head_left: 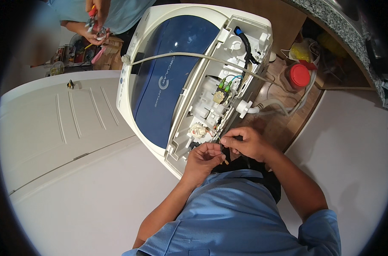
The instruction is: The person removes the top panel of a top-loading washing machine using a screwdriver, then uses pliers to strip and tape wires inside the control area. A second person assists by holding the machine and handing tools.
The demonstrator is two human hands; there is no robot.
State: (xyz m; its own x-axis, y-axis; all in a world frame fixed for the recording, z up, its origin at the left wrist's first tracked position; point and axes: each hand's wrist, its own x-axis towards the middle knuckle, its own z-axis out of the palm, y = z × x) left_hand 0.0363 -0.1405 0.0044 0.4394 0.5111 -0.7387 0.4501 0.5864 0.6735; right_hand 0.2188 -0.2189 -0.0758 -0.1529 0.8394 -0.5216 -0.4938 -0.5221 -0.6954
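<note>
A white top-loading washing machine [194,10] with a dark blue lid [168,64] stands before me, its rear compartment [194,113] uncovered. At the compartment's near end, my left hand [202,163] pinches thin wires, with a yellowish tip [226,162] below its fingers. My right hand [250,144] is closed at the same wires, just to the right; its fingertips partly hide them. Beside my hands sits a round cream part [198,130] with thin leads. Farther up is a brass-coloured valve [221,96] with green connectors and blue wire.
A grey cord [181,54] crosses the lid. A white hose fitting [245,109] juts out at right, near a red-lidded jar [298,76]. At the far left, another person's hands [85,30] hold red-handled pliers [92,13] and a small round part. A granite counter [330,30] edges the far right.
</note>
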